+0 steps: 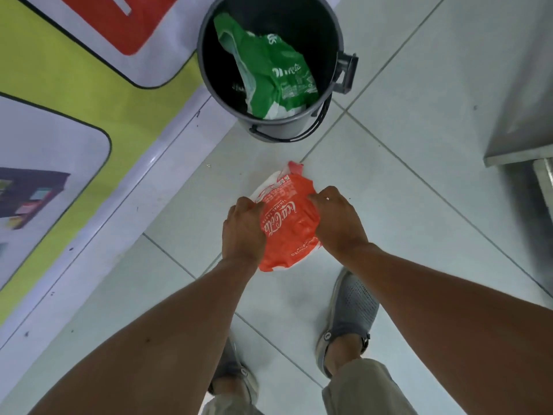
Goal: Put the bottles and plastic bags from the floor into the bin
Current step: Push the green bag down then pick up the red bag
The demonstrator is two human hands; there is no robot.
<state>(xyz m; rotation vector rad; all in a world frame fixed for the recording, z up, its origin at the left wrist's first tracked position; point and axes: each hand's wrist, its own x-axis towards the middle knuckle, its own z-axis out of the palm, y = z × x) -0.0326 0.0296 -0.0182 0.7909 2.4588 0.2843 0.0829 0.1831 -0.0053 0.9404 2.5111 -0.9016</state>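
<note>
A crumpled red plastic bag (285, 223) with white Coca-Cola lettering is held between both hands above the tiled floor, a short way in front of the bin. My left hand (244, 230) grips its left side and my right hand (336, 221) grips its right side. The grey round bin (209, 91) stands further ahead with its top uncovered. Inside it lies a green plastic bag (275, 70) with white print. No bottles are in view.
A wall panel (74, 94) with yellow, white and red graphics runs along the left. A steel cabinet or counter (520, 94) stands at the right edge. My two feet in grey shoes (351, 313) stand on the pale floor tiles (419, 130) below the bag.
</note>
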